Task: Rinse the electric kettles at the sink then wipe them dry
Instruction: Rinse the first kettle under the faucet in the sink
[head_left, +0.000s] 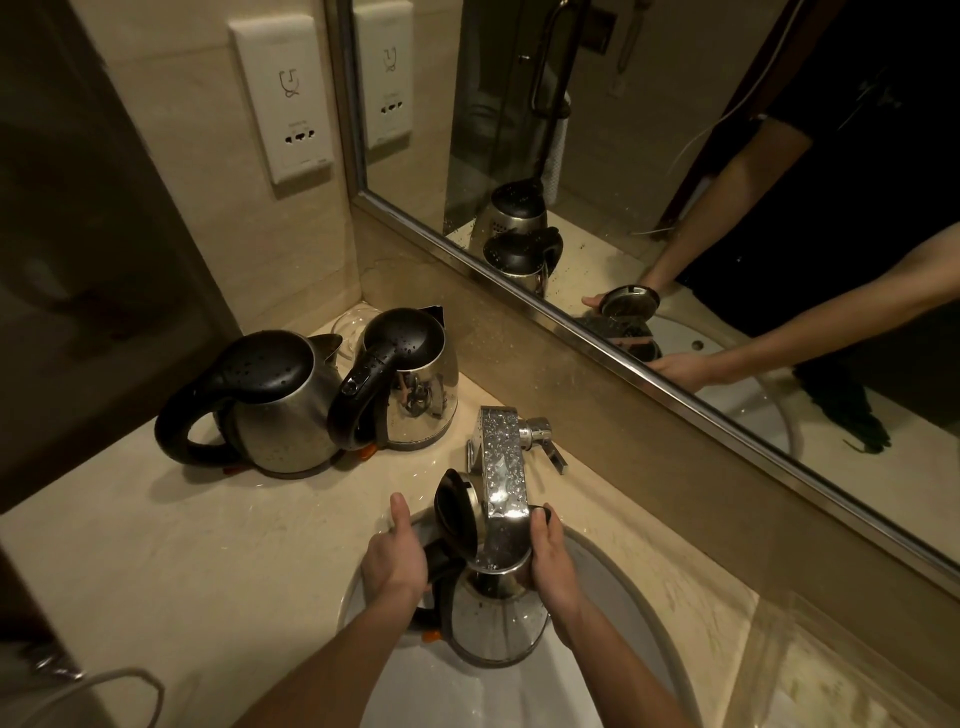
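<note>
In the head view, the steel electric kettle with its black lid open (493, 618) sat low in the white sink basin (467, 691), its mouth right under the wet chrome box-shaped tap spout (501, 467). The left hand (395, 564) gripped its black handle, thumb out; the right hand (550, 564) curled round the body. Wet steel might have slipped, or the raised lid struck the spout on lifting. Far left, a dull steel kettle (280, 410) and a shinier steel kettle (415, 395) crowded the beige counter (156, 561)
</note>
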